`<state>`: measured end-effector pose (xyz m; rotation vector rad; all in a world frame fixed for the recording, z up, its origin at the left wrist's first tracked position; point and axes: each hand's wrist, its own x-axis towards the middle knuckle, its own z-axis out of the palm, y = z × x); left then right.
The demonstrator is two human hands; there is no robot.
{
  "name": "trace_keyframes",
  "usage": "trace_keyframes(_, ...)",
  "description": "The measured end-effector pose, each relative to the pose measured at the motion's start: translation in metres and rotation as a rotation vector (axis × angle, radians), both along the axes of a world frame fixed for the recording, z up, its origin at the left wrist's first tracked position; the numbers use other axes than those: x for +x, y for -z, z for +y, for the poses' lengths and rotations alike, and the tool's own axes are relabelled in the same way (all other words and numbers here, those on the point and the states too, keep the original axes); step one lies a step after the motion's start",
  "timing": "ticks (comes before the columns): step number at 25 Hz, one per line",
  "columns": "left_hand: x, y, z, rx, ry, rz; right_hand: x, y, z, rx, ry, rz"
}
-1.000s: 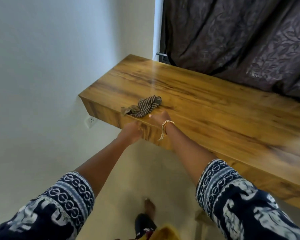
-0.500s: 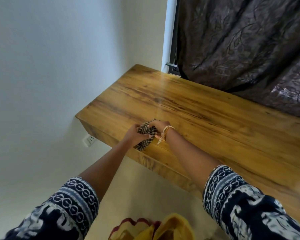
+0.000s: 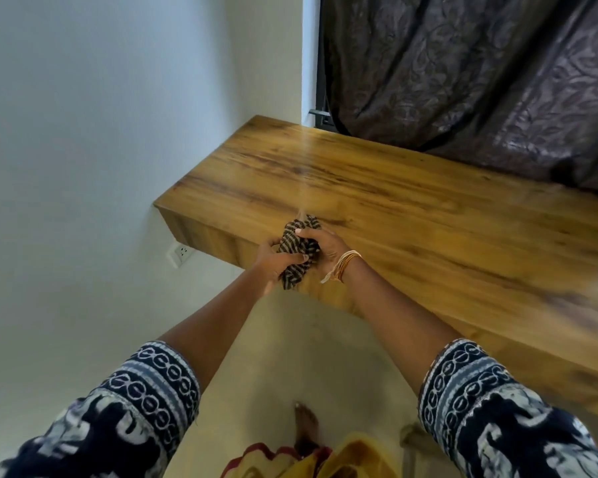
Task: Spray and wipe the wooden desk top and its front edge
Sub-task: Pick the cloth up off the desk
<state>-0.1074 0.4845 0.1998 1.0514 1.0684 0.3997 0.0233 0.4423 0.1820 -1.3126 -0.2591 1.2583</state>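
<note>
The wooden desk top (image 3: 411, 208) runs from the left wall out to the right, its front edge (image 3: 218, 238) facing me. A dark striped cloth (image 3: 296, 250) is bunched between both hands, just above the front edge near the desk's left end. My left hand (image 3: 273, 262) grips its lower part, which hangs down in front of the edge. My right hand (image 3: 321, 248), with bangles at the wrist, holds the upper part over the desk top. No spray bottle is in view.
A white wall (image 3: 83, 167) closes the desk's left end, with a socket (image 3: 181, 254) below the desk. A dark patterned curtain (image 3: 480, 74) hangs behind the desk. My bare foot (image 3: 306, 427) stands on the pale floor under the edge.
One second ago the cloth lay spread on the desk top with my hands at the front edge. Both hands have since gathered it up into a bunch and lifted it slightly.
</note>
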Motion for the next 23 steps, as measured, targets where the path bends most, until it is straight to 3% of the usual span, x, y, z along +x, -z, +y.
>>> trace_keyframes(9, -0.057, 0.023, -0.208, -0.009, 0.219, 0.012, -0.078, 0.034, -0.242, -0.071, 0.255, 0.058)
trace_keyframes(16, -0.022, 0.048, -0.359, -0.204, 0.305, 0.012, -0.051, 0.067, -0.398, -0.104, 0.477, 0.088)
trace_keyframes(23, 0.030, 0.094, -0.496, -0.262, 0.314, 0.081, -0.009, 0.119, -0.536, -0.252, 0.601, 0.095)
